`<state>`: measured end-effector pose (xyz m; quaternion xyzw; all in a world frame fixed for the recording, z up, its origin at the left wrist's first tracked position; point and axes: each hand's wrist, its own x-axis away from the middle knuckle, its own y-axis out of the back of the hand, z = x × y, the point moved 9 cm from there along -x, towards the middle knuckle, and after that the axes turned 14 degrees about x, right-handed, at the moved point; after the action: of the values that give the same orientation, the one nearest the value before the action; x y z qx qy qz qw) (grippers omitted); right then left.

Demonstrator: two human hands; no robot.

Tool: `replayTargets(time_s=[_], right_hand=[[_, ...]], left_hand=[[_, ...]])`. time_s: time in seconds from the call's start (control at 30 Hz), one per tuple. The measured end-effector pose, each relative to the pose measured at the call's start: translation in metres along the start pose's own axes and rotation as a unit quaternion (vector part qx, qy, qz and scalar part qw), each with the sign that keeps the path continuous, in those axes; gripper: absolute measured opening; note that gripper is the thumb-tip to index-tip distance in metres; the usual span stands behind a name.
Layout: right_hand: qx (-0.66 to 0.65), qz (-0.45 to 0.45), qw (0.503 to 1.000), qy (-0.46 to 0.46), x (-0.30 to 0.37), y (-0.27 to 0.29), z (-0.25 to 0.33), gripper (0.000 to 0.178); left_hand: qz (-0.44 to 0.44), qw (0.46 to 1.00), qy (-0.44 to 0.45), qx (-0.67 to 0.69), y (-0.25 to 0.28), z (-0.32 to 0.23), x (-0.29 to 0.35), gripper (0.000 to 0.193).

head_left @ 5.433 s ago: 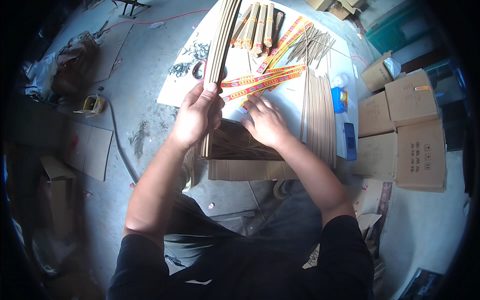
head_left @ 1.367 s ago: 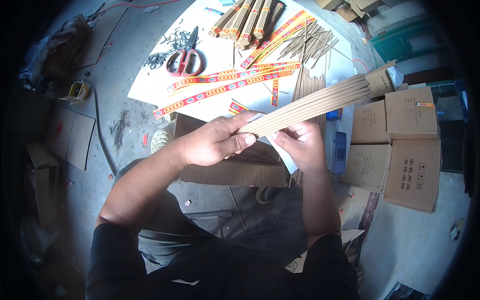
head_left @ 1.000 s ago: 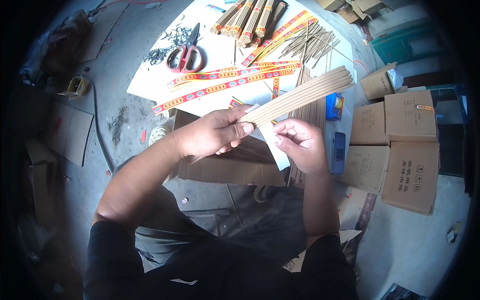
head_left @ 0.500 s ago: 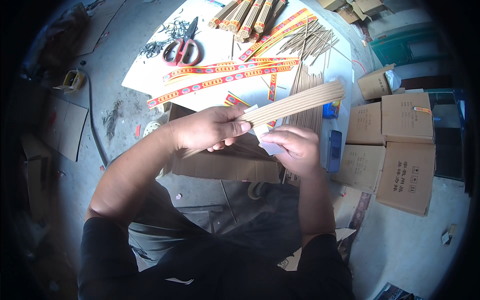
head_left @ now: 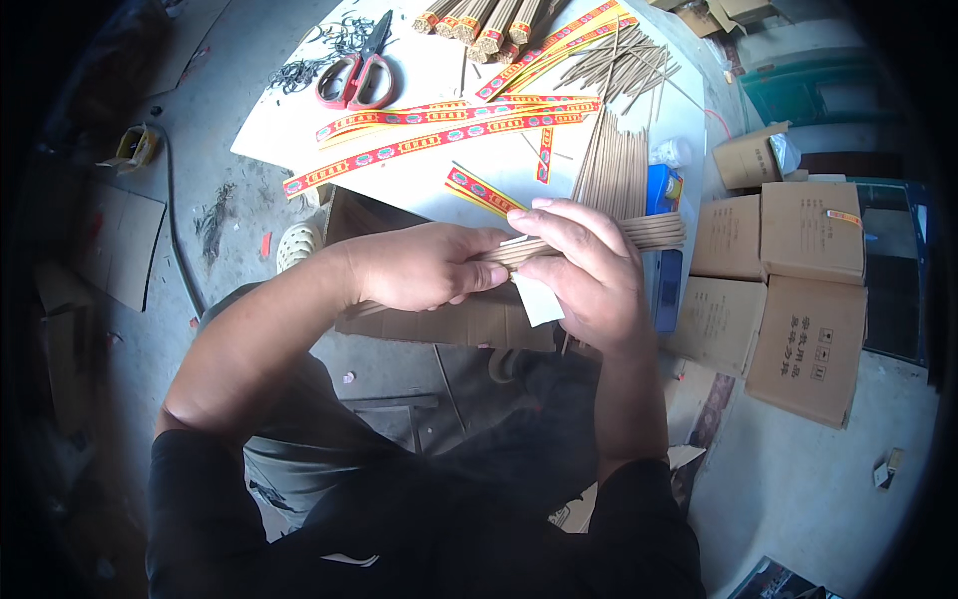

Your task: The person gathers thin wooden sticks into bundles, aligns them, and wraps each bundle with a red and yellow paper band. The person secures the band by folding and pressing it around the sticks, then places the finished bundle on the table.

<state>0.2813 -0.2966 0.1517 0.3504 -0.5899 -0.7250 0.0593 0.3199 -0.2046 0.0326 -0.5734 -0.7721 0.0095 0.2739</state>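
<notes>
Standing on the floor between nine and ten o'clock, taking the held sticks as the centre of the dial and twelve as the top, is a yellow container [head_left: 148,150]. A cream clog [head_left: 297,245] with holes shows at nine. On the white table [head_left: 264,135], at ten, lies a tangle of thin black bands [head_left: 311,70], with red-handled scissors [head_left: 367,48] just to its right, blades towards one o'clock.

The left hand [head_left: 424,265] is closed around one end of the stick bundle [head_left: 654,233], thumb pressed on top. Beyond this hand, long red-and-yellow printed strips [head_left: 429,144] stretch across the table; at eight, below it, is an open cardboard box [head_left: 449,324]. Banded bundles [head_left: 489,35] lie stacked near eleven.

A white paper piece [head_left: 539,299] hangs from under the held sticks towards seven. The right hand [head_left: 589,265] grasps the sticks beside it, fingers bent over the top and thumb on the near side; how tightly, I cannot tell. The bundle's free end juts past it towards three.

Loose sticks [head_left: 619,72] are scattered between twelve and one, above a neat row of sticks [head_left: 607,165] at one. Brown cartons [head_left: 808,349] are stacked around three.
</notes>
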Motion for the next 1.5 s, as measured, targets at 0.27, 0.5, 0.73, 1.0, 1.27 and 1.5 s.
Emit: replayTargets(time_s=[0.27,0.5,0.73,1.0,1.27,1.5], right_hand=[[-0.08,0.071,0.994,0.012,0.01,-0.023,-0.003,0.015],[-0.094,0.027,0.995,0.006,0.02,-0.024,-0.006,0.021],[-0.108,-0.007,0.994,-0.007,0.022,-0.023,-0.008,0.019],[-0.092,-0.003,0.996,-0.015,0.028,-0.024,-0.01,0.018],[-0.086,-0.014,0.996,-0.029,0.029,-0.024,-0.011,0.024],[-0.093,-0.015,0.995,-0.038,0.032,-0.026,-0.014,0.025]], left_hand=[[0.028,0.99,-0.086,-0.108,-0.001,0.007,-0.005,0.047],[0.021,0.998,-0.006,-0.06,0.0,0.009,0.0,0.046],[0.013,0.996,-0.042,-0.082,-0.005,0.004,0.0,0.047],[0.011,0.997,-0.048,-0.06,-0.005,0.004,0.0,0.046],[0.001,0.989,-0.101,-0.104,-0.003,-0.005,0.001,0.039],[-0.041,0.976,-0.165,-0.139,-0.003,-0.002,-0.003,0.038]])
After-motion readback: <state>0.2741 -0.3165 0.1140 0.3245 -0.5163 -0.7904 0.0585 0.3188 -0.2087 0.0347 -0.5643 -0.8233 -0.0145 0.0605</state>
